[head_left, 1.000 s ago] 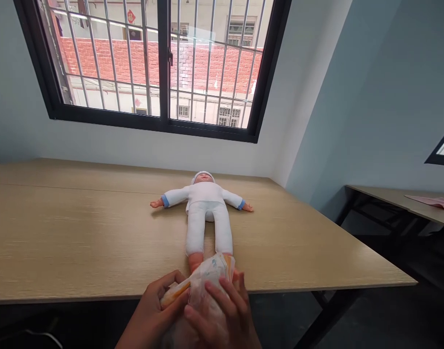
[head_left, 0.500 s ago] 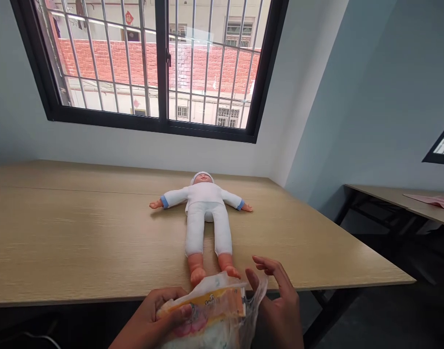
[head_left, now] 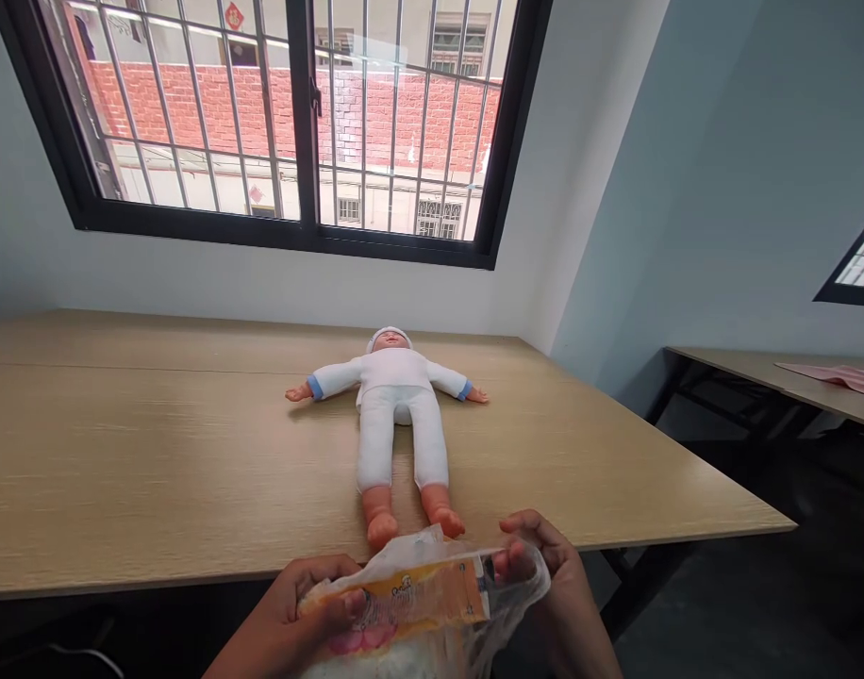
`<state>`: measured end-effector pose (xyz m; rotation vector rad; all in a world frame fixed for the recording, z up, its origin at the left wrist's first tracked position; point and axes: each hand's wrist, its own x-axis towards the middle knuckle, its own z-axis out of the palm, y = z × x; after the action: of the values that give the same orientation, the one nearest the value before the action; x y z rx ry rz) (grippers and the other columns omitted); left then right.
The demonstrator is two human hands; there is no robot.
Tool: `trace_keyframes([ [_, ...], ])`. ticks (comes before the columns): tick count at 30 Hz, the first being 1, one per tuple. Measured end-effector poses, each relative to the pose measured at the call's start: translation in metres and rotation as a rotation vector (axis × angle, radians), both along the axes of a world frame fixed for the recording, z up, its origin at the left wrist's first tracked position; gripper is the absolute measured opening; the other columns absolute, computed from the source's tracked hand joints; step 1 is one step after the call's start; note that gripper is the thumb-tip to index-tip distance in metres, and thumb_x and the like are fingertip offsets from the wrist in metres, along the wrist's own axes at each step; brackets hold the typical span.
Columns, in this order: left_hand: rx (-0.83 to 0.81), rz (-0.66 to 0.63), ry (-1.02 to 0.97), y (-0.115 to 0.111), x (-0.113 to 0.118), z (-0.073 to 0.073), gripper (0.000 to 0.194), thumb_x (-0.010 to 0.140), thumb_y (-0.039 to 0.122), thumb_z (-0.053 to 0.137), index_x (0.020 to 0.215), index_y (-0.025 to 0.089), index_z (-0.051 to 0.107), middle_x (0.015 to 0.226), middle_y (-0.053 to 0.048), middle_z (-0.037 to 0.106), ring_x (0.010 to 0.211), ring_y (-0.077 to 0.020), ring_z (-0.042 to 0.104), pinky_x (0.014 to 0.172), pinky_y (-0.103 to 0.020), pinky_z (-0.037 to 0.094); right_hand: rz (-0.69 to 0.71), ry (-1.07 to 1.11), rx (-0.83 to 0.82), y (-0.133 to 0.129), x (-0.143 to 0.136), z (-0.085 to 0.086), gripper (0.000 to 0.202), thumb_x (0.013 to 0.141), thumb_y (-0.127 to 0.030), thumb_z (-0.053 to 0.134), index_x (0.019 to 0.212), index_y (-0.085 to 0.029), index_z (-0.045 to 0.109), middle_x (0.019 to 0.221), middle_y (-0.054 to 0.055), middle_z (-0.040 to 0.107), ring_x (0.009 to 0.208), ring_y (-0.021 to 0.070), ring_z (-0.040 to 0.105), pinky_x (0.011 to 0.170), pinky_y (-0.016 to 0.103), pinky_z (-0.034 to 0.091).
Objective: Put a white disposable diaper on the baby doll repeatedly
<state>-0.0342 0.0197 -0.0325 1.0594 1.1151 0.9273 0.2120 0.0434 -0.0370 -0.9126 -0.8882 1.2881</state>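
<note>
At the bottom of the view, my left hand [head_left: 301, 608] grips a clear plastic bag [head_left: 467, 622] by its left side, thumb on top. Inside the bag shows an orange and white packet [head_left: 418, 596] with pink shapes. My right hand [head_left: 549, 566] is at the bag's right end, its thumb behind or within the clear plastic and its index finger curved apart above it. A doll [head_left: 395, 405] in white clothes and a white cap lies on its back on the wooden table [head_left: 191, 453], arms spread, feet towards the bag.
A barred window [head_left: 305, 123] with a black frame is in the wall behind the table. To the right stands another table [head_left: 743, 363] with a pink cloth [head_left: 839, 377] on it. The near table's front edge runs just beyond my hands.
My right hand has moved slightly right, and the bag's right end is stretched out further with it. My left hand keeps its hold. The view has shifted a little.
</note>
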Motion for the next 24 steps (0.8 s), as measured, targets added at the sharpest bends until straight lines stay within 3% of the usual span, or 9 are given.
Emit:
trace_keyframes([
  [5, -0.002, 0.006, 0.005, 0.000, -0.001, -0.001, 0.049, 0.059, 0.057, 0.077, 0.078, 0.014, 0.065, 0.074, -0.002, 0.064, 0.068, -0.0142, 0.053, 0.061, -0.022, 0.041, 0.086, 0.179, 0.004, -0.001, -0.001, -0.004, 0.055, 0.048, -0.047, 0.089, 0.092, -0.021, 0.069, 0.065, 0.003, 0.069, 0.055, 0.0158, 0.063, 0.053, 0.024, 0.051],
  [9, 0.007, -0.064, 0.019, 0.000, -0.004, 0.003, 0.045, 0.063, 0.057, 0.075, 0.074, 0.014, 0.065, 0.071, -0.003, 0.063, 0.067, -0.0147, 0.054, 0.062, -0.022, 0.042, 0.087, 0.181, 0.056, -0.003, -0.004, -0.002, 0.077, 0.044, -0.051, 0.089, 0.112, -0.024, 0.066, 0.076, 0.006, 0.072, 0.058, 0.0179, 0.064, 0.058, 0.029, 0.054],
  [13, 0.017, -0.071, 0.011, 0.001, -0.005, 0.004, 0.044, 0.063, 0.056, 0.076, 0.072, 0.014, 0.065, 0.068, -0.002, 0.061, 0.068, -0.0150, 0.054, 0.063, -0.023, 0.043, 0.131, 0.140, 0.068, 0.001, -0.003, -0.008, 0.100, 0.044, -0.059, 0.086, 0.133, -0.028, 0.051, 0.087, 0.009, 0.073, 0.065, 0.0233, 0.067, 0.066, 0.038, 0.055],
  [17, 0.034, -0.051, 0.019, 0.001, -0.005, 0.003, 0.045, 0.061, 0.056, 0.076, 0.070, 0.014, 0.065, 0.067, -0.002, 0.060, 0.068, -0.0147, 0.053, 0.063, -0.023, 0.044, 0.230, 0.191, 0.077, 0.008, 0.000, -0.016, 0.125, 0.040, -0.055, 0.089, 0.146, -0.032, 0.027, 0.086, 0.005, 0.074, 0.069, 0.0232, 0.067, 0.074, 0.039, 0.054],
  [20, 0.039, -0.030, 0.035, 0.001, -0.005, 0.002, 0.046, 0.060, 0.058, 0.076, 0.071, 0.014, 0.065, 0.067, -0.002, 0.060, 0.069, -0.0153, 0.054, 0.064, -0.023, 0.045, 0.291, 0.189, 0.092, 0.006, 0.001, -0.014, 0.131, 0.040, -0.055, 0.089, 0.149, -0.036, 0.016, 0.095, 0.004, 0.072, 0.085, 0.0244, 0.067, 0.084, 0.039, 0.051],
  [24, 0.016, -0.018, 0.029, 0.000, -0.006, -0.002, 0.047, 0.060, 0.057, 0.077, 0.075, 0.014, 0.066, 0.070, -0.002, 0.062, 0.068, -0.0149, 0.054, 0.062, -0.023, 0.043, 0.326, 0.143, 0.098, -0.003, 0.000, -0.004, 0.132, 0.041, -0.058, 0.087, 0.149, -0.038, 0.013, 0.108, 0.006, 0.068, 0.099, 0.0271, 0.064, 0.094, 0.044, 0.046],
])
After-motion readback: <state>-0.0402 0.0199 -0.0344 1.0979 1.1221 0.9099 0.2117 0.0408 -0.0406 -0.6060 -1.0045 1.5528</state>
